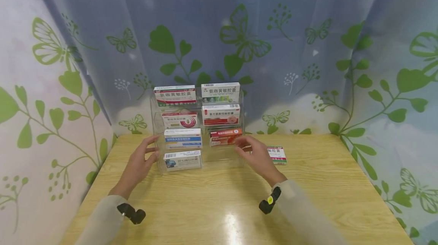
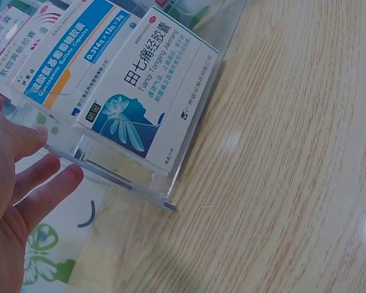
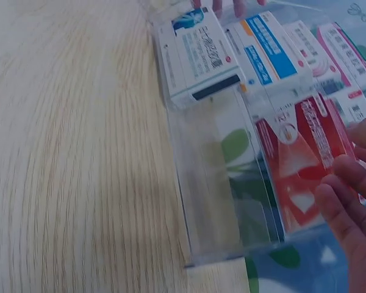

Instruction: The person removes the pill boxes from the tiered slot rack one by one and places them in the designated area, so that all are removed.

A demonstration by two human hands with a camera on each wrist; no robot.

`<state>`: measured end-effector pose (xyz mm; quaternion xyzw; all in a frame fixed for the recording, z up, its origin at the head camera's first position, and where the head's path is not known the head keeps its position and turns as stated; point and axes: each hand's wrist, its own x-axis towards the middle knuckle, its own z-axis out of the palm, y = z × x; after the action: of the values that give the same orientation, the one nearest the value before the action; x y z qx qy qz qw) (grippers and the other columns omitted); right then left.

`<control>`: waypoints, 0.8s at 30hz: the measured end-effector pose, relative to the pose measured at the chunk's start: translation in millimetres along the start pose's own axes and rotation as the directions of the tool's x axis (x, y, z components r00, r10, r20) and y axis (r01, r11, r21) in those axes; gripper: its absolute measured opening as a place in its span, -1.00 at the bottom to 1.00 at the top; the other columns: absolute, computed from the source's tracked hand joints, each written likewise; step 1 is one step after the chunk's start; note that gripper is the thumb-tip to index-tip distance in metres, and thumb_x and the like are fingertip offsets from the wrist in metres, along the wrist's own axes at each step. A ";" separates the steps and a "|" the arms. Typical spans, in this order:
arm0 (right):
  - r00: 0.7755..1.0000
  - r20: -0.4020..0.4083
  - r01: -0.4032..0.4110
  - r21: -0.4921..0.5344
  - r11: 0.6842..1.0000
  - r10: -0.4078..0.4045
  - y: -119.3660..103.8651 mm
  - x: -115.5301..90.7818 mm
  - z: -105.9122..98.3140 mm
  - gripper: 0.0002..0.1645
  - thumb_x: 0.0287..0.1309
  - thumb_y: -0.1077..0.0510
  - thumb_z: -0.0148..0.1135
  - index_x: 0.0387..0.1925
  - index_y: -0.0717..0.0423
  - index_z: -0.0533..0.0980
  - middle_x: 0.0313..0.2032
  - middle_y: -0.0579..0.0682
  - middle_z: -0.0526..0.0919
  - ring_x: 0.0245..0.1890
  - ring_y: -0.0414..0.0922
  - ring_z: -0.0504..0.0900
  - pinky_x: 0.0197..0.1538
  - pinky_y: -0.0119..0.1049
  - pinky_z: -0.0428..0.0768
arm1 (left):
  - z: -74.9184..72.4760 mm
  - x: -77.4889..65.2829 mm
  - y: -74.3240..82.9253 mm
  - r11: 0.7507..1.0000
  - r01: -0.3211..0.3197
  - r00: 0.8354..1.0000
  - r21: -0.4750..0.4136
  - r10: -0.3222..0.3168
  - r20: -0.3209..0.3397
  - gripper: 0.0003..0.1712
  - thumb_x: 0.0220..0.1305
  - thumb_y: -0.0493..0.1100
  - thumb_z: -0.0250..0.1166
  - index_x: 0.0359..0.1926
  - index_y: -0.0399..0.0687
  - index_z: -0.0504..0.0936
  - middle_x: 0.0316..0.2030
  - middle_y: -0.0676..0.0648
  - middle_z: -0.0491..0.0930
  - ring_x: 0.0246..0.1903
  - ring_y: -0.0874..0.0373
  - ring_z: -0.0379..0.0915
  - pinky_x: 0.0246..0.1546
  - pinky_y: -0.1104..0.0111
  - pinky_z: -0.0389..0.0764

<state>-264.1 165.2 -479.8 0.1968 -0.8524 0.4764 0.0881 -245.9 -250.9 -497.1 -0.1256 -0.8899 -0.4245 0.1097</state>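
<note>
A clear acrylic rack [image 1: 222, 153] holds medicine boxes in two columns. My left hand [image 1: 138, 161] is at its left edge, fingers loosely extended beside the side wall in the left wrist view. Nearest to it are a white box with a blue flower head picture [image 2: 152, 91] and a blue-and-white capsule box [image 2: 79, 55]. My right hand [image 1: 254, 155] is at the rack's right edge, its fingertips [image 3: 332, 204] overlapping the side of a red medicine box [image 3: 299, 165] in the right wrist view. Below the red box, the lowest right pocket [image 3: 213, 183] shows bare clear plastic.
A white, red and green medicine box [image 1: 278, 155] lies on the wooden table [image 1: 191, 203], partly hidden by my right hand. Upper pockets hold more boxes, including a white-and-green one [image 1: 220, 92]. A patterned curtain [image 1: 191, 21] hangs behind.
</note>
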 end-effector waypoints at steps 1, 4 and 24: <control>1.000 0.019 0.003 0.006 1.000 -0.003 -2.6 1.8 4.0 -0.68 0.50 0.13 0.41 0.17 0.14 0.66 0.09 0.14 0.78 0.07 0.00 0.76 0.14 -0.05 0.84 | -0.4 -0.3 0.3 1.000 -0.003 1.000 -0.003 0.003 -0.001 -0.31 0.60 -0.42 0.21 0.63 -0.12 0.28 0.58 -0.36 0.32 0.29 -0.43 0.59 0.08 0.04 0.87; 0.997 0.071 0.008 0.027 1.000 -0.010 -9.1 6.3 16.6 -0.71 0.50 0.15 0.41 0.14 0.15 0.67 0.07 0.16 0.79 0.07 -0.01 0.77 0.17 -0.10 0.84 | -1.0 -0.4 0.8 1.000 0.000 1.000 -0.010 0.000 -0.003 -0.31 0.60 -0.42 0.21 0.63 -0.11 0.29 0.58 -0.35 0.32 0.29 -0.43 0.59 0.08 0.04 0.87; 0.976 0.216 -0.046 0.137 0.990 0.016 -15.5 21.4 70.1 -0.59 0.47 0.29 0.39 0.26 0.34 0.60 0.25 0.25 0.68 0.30 0.28 0.65 0.36 0.02 0.76 | 1.6 2.0 -9.6 1.000 -0.005 1.000 -0.019 0.005 0.014 -0.29 0.59 -0.43 0.22 0.65 -0.10 0.28 0.58 -0.34 0.33 0.28 -0.41 0.61 0.06 0.10 0.89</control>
<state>-274.4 93.2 -497.8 0.2394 -0.8241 0.5127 -0.0261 -251.0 -255.3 -504.5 -0.1319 -0.8863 -0.4317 0.1036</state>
